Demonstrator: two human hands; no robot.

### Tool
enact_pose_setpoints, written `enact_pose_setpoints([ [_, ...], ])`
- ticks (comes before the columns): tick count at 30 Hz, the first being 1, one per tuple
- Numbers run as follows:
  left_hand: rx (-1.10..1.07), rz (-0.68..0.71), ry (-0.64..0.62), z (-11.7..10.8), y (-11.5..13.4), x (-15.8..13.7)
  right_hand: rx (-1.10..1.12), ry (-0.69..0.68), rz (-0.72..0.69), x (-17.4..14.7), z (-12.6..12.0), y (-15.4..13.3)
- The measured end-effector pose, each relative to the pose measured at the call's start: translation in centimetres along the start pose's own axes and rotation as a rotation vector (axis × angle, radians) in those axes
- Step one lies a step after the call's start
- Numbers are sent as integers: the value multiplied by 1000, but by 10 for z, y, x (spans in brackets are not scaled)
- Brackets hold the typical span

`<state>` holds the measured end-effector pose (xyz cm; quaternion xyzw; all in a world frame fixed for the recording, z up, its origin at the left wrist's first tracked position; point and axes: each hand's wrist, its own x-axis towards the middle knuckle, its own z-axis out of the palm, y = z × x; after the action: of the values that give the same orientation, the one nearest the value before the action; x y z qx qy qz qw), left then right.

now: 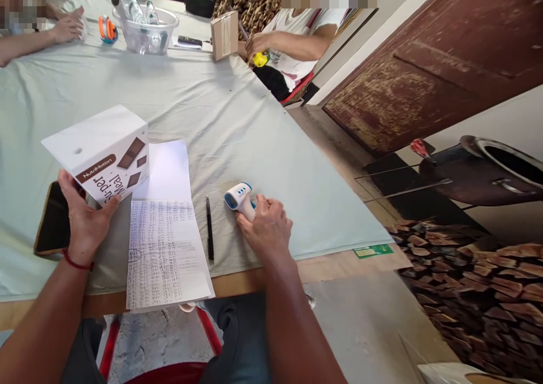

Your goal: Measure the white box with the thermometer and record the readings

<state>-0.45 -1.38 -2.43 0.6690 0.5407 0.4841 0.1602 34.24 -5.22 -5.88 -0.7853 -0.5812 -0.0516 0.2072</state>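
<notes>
A white cardboard box [106,146] with brown "NutriMotion" print is gripped at its near lower edge by my left hand [87,217], which holds it tilted over the tabletop. My right hand [267,225] is wrapped round the handle of a white and blue infrared thermometer [241,197], lying low at the cloth. Between my hands lies an open notebook [169,254] covered in handwritten columns, its upper page partly behind the box. A black pen [209,228] rests just right of it. Beside my left hand a dark phone [53,220] lies partly covered.
A pale cloth covers the table [254,135]. At the far side stand a clear plastic basin [148,33] with bottles and an orange-blue round object [107,29]. A person on the right holds a cardboard box [224,36]; other people sit beyond. Stacked firewood [487,293] lies right.
</notes>
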Motion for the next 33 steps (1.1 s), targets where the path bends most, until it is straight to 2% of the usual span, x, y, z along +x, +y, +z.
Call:
enact_pose_setpoints([
  [2,-113,-119,180,1,-4,5,5,-153,85,5,2,4],
  [4,-188,-185,236,2,-5,8,112,-212,132,7,2,0],
  [6,-235,-198,256,2,-1,7,363,-173,146,6,-2,-15],
  [8,-267,-183,278,2,6,5,717,-158,141,-2,-10,-37],
  [9,-289,-176,298,2,10,3,890,-205,153,-8,-15,-50],
  [11,-362,-188,347,5,16,-2,1173,-386,177,-21,-26,-74],
  [14,-498,-316,330,12,20,-8,1453,-640,141,-39,-35,-102],
  [17,-564,-470,184,18,22,-11,1512,-820,168,-47,-36,-115],
  [20,-551,-523,92,20,28,-13,1497,-897,276,-47,-33,-118],
  [22,-542,-536,82,20,32,-13,1496,-905,312,-46,-32,-119],
  [33,-569,-557,75,19,33,-10,1524,-882,308,-49,-27,-121],
])
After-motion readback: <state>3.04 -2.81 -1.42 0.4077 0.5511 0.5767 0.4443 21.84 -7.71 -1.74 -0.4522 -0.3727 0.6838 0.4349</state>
